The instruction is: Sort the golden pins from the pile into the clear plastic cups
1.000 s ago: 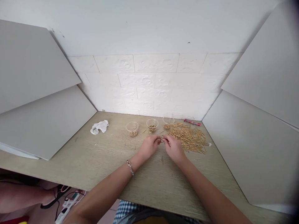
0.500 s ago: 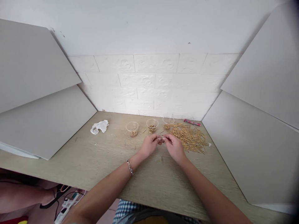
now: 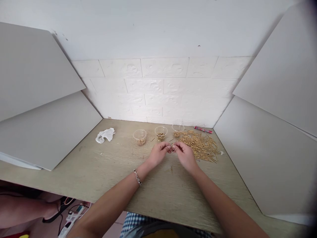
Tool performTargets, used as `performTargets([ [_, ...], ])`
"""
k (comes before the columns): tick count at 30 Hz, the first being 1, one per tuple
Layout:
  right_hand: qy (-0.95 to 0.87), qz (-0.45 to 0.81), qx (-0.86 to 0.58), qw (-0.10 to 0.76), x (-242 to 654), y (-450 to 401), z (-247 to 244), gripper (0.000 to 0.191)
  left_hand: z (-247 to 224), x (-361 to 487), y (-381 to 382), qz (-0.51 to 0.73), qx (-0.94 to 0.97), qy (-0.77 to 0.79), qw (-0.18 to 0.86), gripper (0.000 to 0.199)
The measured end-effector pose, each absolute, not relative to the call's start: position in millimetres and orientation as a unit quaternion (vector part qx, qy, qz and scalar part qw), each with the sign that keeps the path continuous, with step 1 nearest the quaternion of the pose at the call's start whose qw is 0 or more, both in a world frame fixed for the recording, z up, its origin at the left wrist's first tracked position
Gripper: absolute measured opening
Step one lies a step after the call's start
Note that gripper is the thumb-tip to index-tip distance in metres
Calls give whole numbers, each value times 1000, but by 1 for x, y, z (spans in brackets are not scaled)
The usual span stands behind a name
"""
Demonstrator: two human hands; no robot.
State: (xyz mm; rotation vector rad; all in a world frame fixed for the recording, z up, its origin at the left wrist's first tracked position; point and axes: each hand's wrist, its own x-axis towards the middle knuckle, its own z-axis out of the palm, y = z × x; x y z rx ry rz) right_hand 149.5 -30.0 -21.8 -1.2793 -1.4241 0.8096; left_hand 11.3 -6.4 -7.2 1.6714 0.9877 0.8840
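My left hand (image 3: pixel 159 153) and my right hand (image 3: pixel 184 154) meet fingertip to fingertip above the table. Both are closed in a pinch around something small; the fingers cover most of it, so its kind cannot be made out. Just beyond my right hand spreads a pile of thin gold-coloured metal pins (image 3: pixel 201 145). A few loose pins (image 3: pixel 170 170) lie on the table below my hands. Behind the hands stand a clear plastic cup (image 3: pixel 161 132) with small gold pieces, another clear cup (image 3: pixel 140 136) to its left, and a third clear cup (image 3: pixel 178 127) to its right.
Crumpled white tissue (image 3: pixel 105 135) lies at the left of the wooden table (image 3: pixel 119 185). A red patterned tube (image 3: pixel 203 129) rests at the back right. Grey panels (image 3: pixel 44 132) flank both sides. Another person's leg (image 3: pixel 27 210) and a power strip (image 3: pixel 70 219) are below the left edge.
Both hands stay pinched together in nearly the same place, with only slight finger movement. The whole view has shifted very slightly.
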Motion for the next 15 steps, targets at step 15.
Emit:
performTargets([
  [15,-675,199,-549,450,153,-30,-21,15,3,7,-12,302,778,445,324,20],
])
